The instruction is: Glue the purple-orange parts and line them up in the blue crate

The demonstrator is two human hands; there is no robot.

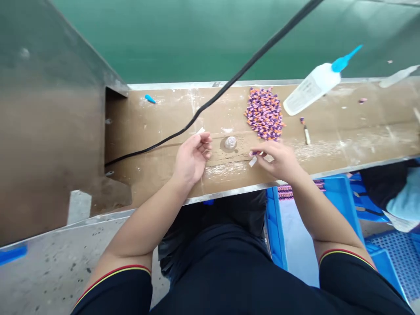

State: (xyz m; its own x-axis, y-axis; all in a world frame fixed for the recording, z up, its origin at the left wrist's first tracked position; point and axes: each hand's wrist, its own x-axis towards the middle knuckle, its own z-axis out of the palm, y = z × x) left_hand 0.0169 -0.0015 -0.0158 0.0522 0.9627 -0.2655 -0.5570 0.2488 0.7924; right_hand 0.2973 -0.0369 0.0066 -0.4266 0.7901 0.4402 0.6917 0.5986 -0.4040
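The bare right hand (278, 164) has its thumb and fingertips pinched together on a tiny purple-and-pink piece (253, 153), with a narrow white paper strip (253, 162) just below; whether the strip is gripped cannot be told. To the left, the bare left hand (192, 158) is turned palm inward, its fingers loosely curled and slightly apart, holding nothing visible. A small white paper scrap (201, 130) lies just past its fingertips. Between the hands stands a small clear plastic cap (230, 142). At 12 o'clock from the right hand lies a large heap of small purple-and-orange pieces (264, 113), many still loose in one pile, with one piece in the pinch. At 1 o'clock, farther off, a white plastic squeeze bottle with a blue nozzle (311, 87) lies on its side. At 2 o'clock rests a slim tool with a pale tip (306, 135). A black cable (226, 89) crosses the brown cardboard-covered bench (361, 118) behind the left hand, at 10 o'clock, but nothing lies between the right hand and the heap. Blue plastic crates (341, 197) sit below the bench at 4 o'clock.
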